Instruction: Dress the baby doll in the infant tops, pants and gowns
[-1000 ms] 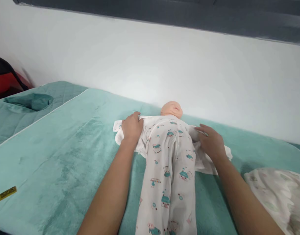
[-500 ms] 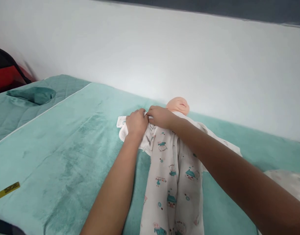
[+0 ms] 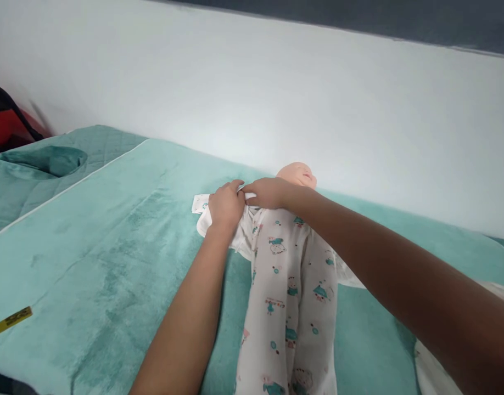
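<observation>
A baby doll (image 3: 295, 172) lies on its back on a green bed cover, its head close to the wall. White baby clothes (image 3: 276, 307) printed with small animals and houses lie over its body, the long legs reaching toward me. At the sleeve on the left, my left hand (image 3: 227, 206) is closed on the white cloth. Right beside it, my right hand (image 3: 266, 193) pinches the same cloth, fingertips almost touching the left ones. The sleeve's end (image 3: 200, 203) sticks out past my left hand. My right forearm hides the doll's chest and neck.
The green bed cover (image 3: 112, 247) spreads to a white wall (image 3: 235, 93) behind. A yellow strip (image 3: 10, 322) lies at the lower left. A green cushion-like hollow (image 3: 50, 160) and a red and black bag (image 3: 7, 123) are at the far left. White cloth (image 3: 433, 367) lies at the lower right.
Both hands keep their hold at the sleeve. My right wrist and forearm now lie further over the doll's head and chest. The front fold of the clothes has shifted and looks more closed.
</observation>
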`<move>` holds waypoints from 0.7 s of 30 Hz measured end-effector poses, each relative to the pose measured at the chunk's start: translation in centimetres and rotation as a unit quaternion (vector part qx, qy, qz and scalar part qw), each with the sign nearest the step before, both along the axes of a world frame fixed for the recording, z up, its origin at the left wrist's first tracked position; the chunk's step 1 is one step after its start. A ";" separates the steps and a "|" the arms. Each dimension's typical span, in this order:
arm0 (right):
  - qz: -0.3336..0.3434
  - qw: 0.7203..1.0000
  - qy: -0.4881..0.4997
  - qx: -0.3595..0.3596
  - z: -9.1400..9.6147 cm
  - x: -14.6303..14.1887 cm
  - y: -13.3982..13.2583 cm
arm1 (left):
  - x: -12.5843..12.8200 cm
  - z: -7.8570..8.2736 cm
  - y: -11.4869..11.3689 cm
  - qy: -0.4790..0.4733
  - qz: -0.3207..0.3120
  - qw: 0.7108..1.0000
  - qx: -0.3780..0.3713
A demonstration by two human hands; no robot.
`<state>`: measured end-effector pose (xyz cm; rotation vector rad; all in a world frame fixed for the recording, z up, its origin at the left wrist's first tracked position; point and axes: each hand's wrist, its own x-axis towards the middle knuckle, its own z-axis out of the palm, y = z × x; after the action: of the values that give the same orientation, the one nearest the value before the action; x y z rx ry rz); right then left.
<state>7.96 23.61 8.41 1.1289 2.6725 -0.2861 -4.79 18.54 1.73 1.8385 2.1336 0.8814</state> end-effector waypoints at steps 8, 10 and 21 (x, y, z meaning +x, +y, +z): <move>-0.071 0.993 -0.020 0.094 4.1 4.0 -0.4 | -0.6 -0.1 -0.2 -0.038 -0.004 0.999 -0.009; -0.082 0.991 -0.026 0.104 5.1 4.7 -0.9 | -0.7 -0.1 -0.2 -0.024 -0.018 0.999 -0.039; -0.065 0.993 0.074 0.070 1.1 2.7 -1.7 | 0.4 0.2 -0.3 0.120 -0.118 0.986 0.022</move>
<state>10.71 21.92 9.48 1.3768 2.7899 -0.2139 -4.44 18.27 1.96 2.2632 1.9774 0.6899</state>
